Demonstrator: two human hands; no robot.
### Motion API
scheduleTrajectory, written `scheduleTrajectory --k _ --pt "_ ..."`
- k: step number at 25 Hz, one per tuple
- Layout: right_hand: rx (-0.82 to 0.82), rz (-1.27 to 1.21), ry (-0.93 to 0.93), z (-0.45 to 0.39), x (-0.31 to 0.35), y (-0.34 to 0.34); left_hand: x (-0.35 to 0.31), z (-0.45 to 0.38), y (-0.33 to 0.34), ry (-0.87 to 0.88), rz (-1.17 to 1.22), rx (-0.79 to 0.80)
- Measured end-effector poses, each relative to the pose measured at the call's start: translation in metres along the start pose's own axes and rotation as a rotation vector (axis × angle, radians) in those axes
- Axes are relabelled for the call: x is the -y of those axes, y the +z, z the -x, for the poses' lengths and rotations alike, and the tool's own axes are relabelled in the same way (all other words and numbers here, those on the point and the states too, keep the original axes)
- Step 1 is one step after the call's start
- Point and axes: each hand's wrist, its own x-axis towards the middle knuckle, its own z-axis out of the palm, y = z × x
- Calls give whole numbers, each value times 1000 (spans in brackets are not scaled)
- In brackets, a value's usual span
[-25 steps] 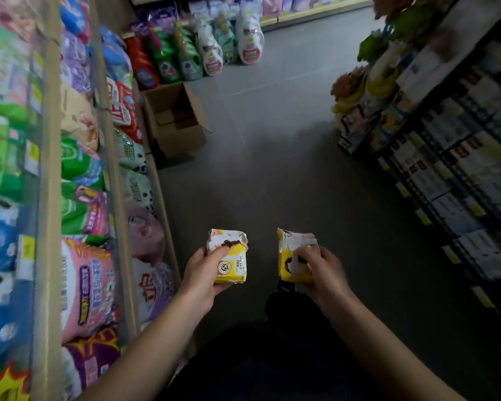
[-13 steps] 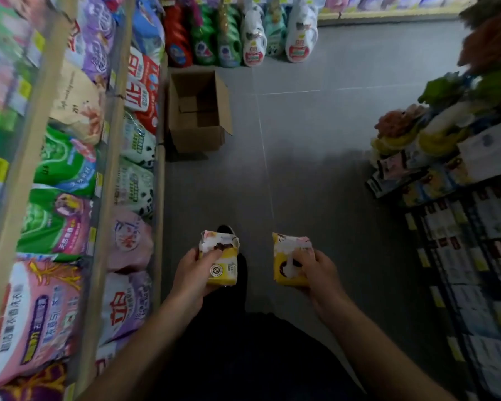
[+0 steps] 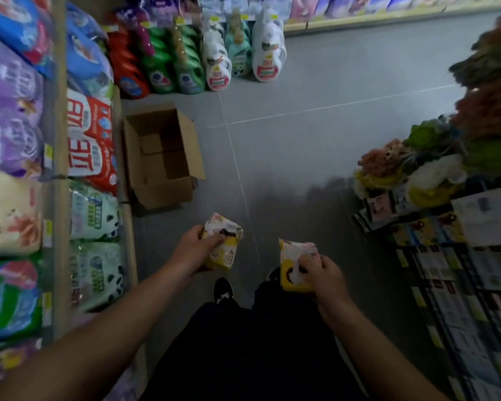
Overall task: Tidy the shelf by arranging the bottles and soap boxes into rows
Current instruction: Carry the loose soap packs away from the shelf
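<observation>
I hold two yellow and white soap boxes over the grey aisle floor. My left hand (image 3: 195,248) grips one soap box (image 3: 224,246), tilted, at the centre. My right hand (image 3: 323,274) grips the other soap box (image 3: 294,263) a little lower and to the right. The two boxes are apart. Detergent bottles (image 3: 185,62) in red, green and white stand in a row on the floor at the far end. A shelf of small boxed goods (image 3: 446,273) runs along the right.
An open cardboard box (image 3: 161,157) sits on the floor by the left shelf (image 3: 61,198), which holds bags of washing powder. Scrub pads and sponges (image 3: 417,163) pile at the right shelf's end. My dark trousers and a shoe (image 3: 223,290) show below.
The view has swung left and forward along the aisle, so the cardboard box and bottles look nearer. My hands have spread apart; the left box is now tilted and higher than the right.
</observation>
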Motion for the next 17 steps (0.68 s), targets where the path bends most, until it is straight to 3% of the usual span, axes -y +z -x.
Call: scheduleTrajectory --k 4,8,17 --pt "4 -14 8 -89 70 5 -68 -71 23 -16 7 -61" --pt "48 21 -14 -184 158 2 -122 -128 57 -98 167 -209" --pt "350 213 -81 -309 353 59 -246 -212 92 -103 557 -384"
